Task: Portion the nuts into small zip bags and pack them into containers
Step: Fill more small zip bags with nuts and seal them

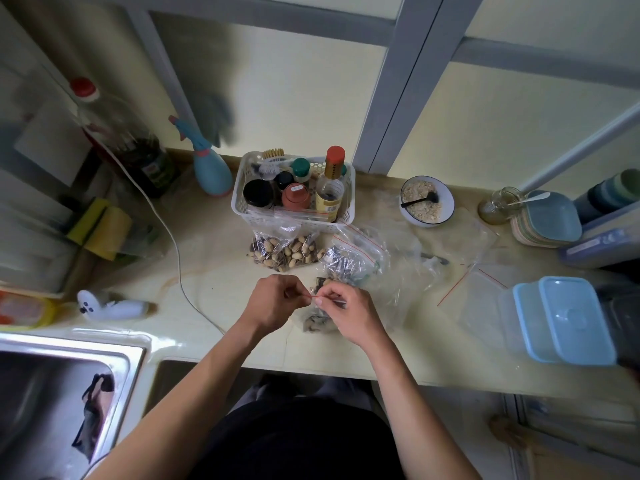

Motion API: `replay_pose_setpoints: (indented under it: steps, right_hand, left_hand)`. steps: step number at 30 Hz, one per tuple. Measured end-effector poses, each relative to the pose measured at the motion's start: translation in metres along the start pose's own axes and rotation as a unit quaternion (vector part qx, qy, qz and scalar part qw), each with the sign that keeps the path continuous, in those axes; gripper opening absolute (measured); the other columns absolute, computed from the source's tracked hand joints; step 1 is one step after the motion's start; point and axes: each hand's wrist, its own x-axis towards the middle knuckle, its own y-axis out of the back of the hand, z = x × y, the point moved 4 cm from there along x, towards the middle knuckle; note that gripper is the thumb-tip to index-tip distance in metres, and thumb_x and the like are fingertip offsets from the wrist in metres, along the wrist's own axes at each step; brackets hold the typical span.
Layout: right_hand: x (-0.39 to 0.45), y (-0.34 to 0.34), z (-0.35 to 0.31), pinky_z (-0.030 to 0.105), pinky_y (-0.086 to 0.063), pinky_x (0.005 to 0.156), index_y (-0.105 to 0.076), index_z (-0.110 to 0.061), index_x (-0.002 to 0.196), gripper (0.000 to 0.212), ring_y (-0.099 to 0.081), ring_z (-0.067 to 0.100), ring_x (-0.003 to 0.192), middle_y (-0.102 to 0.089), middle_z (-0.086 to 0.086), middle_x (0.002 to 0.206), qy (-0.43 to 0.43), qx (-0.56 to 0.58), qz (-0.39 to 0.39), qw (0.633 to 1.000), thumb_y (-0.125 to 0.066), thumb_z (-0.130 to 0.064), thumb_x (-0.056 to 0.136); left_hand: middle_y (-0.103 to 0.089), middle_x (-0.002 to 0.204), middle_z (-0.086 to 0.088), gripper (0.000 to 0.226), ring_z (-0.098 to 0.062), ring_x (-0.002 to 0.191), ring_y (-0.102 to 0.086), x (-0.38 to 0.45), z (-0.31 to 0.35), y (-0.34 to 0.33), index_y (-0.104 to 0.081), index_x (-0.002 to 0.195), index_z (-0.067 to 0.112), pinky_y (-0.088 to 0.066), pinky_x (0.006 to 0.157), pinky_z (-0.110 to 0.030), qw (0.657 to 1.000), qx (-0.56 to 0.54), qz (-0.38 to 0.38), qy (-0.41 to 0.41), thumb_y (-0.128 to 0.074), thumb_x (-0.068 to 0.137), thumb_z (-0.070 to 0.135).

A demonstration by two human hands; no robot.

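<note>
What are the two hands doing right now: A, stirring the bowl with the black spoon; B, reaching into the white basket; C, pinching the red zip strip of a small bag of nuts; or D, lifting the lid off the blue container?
C: the left hand and right hand both pinch the red zip strip at the top of a small bag holding nuts, low over the counter.
</note>
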Motion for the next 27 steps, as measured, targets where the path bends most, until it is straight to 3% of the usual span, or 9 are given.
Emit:
replay_pose_setpoints:
  steps: [8, 15, 19, 24, 27]
  right_hand:
    - [0.004, 0.001, 0.009, 0.023, -0.044, 0.068, -0.061, -0.024, 0.084, 0.014, -0.057, 0.0, 0.071, -0.064, -0.02, 0.075, -0.046, -0.005, 0.004, 0.999, -0.062, -0.016, 0.095]
    - [0.001, -0.005, 0.005, 0.018, -0.051, 0.077, -0.066, -0.023, 0.091, 0.01, -0.069, 0.004, 0.089, -0.074, -0.008, 0.092, -0.053, 0.036, 0.011, 0.998, -0.075, -0.027, 0.089]
    - [0.001, -0.012, 0.005, 0.015, -0.049, 0.072, -0.07, -0.019, 0.084, 0.012, -0.071, 0.004, 0.082, -0.074, -0.007, 0.085, -0.032, 0.029, 0.032, 0.999, -0.078, -0.026, 0.089]
    - [0.0, -0.015, 0.005, 0.024, -0.05, 0.07, -0.067, -0.014, 0.082, 0.013, -0.069, 0.006, 0.077, -0.071, -0.007, 0.079, 0.0, 0.014, 0.032, 0.999, -0.075, -0.021, 0.09]
    - [0.0, -0.017, 0.006, 0.024, -0.048, 0.067, -0.064, -0.017, 0.081, 0.014, -0.068, 0.006, 0.073, -0.068, -0.008, 0.076, 0.003, 0.0, 0.041, 0.999, -0.073, -0.021, 0.091]
  left_hand:
    - [-0.071, 0.073, 0.006, 0.008, -0.002, 0.059, -0.052, 0.0, -0.005, 0.009, -0.075, 0.079, 0.025, -0.043, 0.058, -0.019, 0.999, -0.042, -0.014, 0.028, -0.08, 0.084, 0.027]
    - [-0.064, 0.062, 0.01, 0.008, 0.0, 0.052, -0.051, -0.004, -0.005, 0.009, -0.074, 0.078, 0.021, -0.039, 0.054, -0.013, 0.998, -0.029, 0.014, 0.045, -0.078, 0.085, 0.023]
    - [-0.067, 0.063, 0.009, 0.008, 0.002, 0.056, -0.054, -0.005, -0.002, 0.008, -0.075, 0.076, 0.02, -0.04, 0.056, -0.011, 0.999, -0.009, 0.026, 0.036, -0.081, 0.082, 0.018]
    - [-0.068, 0.06, 0.015, 0.01, 0.007, 0.056, -0.058, -0.006, -0.004, 0.007, -0.077, 0.074, 0.021, -0.039, 0.055, -0.007, 0.998, -0.004, 0.028, 0.051, -0.084, 0.078, 0.017]
    - [-0.064, 0.059, 0.013, 0.008, 0.001, 0.055, -0.055, -0.006, -0.001, 0.005, -0.076, 0.076, 0.022, -0.038, 0.055, -0.012, 0.998, 0.03, 0.031, 0.044, -0.08, 0.082, 0.021]
